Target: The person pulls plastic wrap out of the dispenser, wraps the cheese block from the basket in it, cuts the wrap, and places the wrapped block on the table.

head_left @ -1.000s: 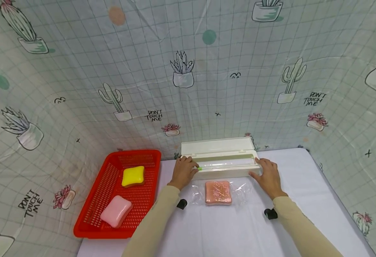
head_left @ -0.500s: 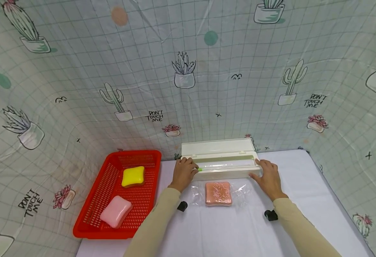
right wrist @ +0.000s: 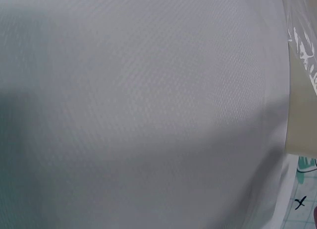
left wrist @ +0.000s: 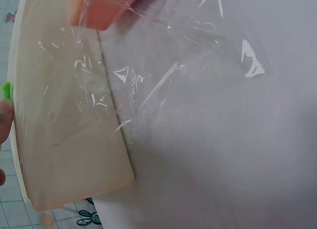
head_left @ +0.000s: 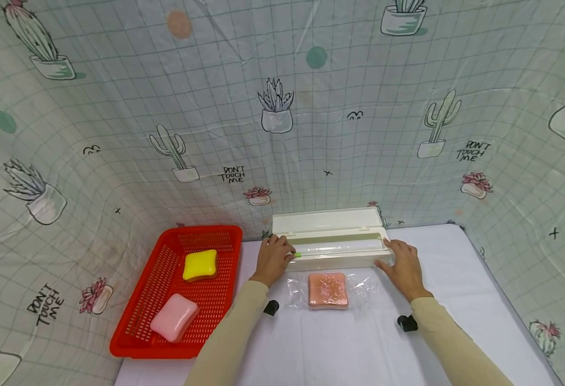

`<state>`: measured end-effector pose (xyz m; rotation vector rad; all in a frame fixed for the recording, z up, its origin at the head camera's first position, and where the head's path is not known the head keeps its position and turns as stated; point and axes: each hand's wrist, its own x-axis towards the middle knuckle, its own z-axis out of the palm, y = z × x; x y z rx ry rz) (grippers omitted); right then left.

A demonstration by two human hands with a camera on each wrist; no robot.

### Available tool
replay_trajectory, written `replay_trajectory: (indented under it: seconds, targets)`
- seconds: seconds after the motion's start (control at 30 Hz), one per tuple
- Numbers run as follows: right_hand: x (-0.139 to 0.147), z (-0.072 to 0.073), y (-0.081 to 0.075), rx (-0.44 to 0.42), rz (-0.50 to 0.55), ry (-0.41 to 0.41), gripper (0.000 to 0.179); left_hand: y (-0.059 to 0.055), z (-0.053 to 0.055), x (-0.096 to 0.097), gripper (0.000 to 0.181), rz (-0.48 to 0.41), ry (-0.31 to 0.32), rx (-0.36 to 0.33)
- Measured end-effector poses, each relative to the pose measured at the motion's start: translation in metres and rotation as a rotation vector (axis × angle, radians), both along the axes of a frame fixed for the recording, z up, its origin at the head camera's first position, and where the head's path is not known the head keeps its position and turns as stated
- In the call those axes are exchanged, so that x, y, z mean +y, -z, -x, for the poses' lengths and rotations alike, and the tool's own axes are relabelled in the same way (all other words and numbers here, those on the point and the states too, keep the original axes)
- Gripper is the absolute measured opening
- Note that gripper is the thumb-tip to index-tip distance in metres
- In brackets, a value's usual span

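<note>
Slider (head_left: pixel 297 255) and left hand (head_left: pixel 272 261) now sit a touch nearer the left end of the box (head_left: pixel 340 262); we judge the film (left wrist: pixel 124 75) nearly cut. Our left fingers seem to pinch the slider; our right hand (head_left: pixel 402 268) grips the box's right end, at the table's (head_left: pixel 350 354) back edge. Only the left wrist view plainly shows film draping the box's front.

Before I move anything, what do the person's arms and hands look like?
Long, plain beige fabric sleeves reach the wrists. The left hand and right hand are bare, with no gloves or rings visible. A small, rounded black device juts out by the left sleeve's inner side, a matching one by the right; likely wrist cameras. No cables show.
</note>
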<state>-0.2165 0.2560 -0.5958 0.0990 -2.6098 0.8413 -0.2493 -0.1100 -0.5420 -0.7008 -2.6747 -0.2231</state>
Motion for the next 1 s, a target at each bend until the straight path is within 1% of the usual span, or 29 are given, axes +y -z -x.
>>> replay_trajectory:
  seconds: [0.13,0.3,0.57,0.77,0.83,0.9,1.0]
  targets:
    - [-0.001,0.000,0.000,0.003,0.002,-0.004,0.070,-0.002,-0.001,-0.003,0.011,0.015,-0.011,-0.026]
    - [-0.002,0.000,0.000,-0.003,0.006,-0.009,0.070,-0.005,-0.002,-0.007,0.011,0.025,-0.007,-0.043]
    - [0.002,0.001,0.000,0.001,0.000,-0.002,0.071,-0.004,-0.004,-0.025,0.007,-0.010,-0.037,-0.063]
    - [0.003,0.002,0.001,-0.003,-0.006,-0.004,0.071,-0.004,-0.004,-0.035,0.009,0.056,-0.062,-0.036]
    - [0.002,0.001,0.001,-0.010,-0.006,-0.006,0.072,-0.004,-0.004,-0.037,0.010,0.069,-0.061,-0.026]
    - [0.001,0.000,0.001,-0.016,-0.007,-0.005,0.072,-0.003,-0.005,-0.039,0.009,0.070,-0.052,-0.003]
    - [0.001,0.000,0.001,-0.019,-0.008,-0.005,0.073,0.000,-0.004,-0.040,0.008,0.060,-0.036,0.051]
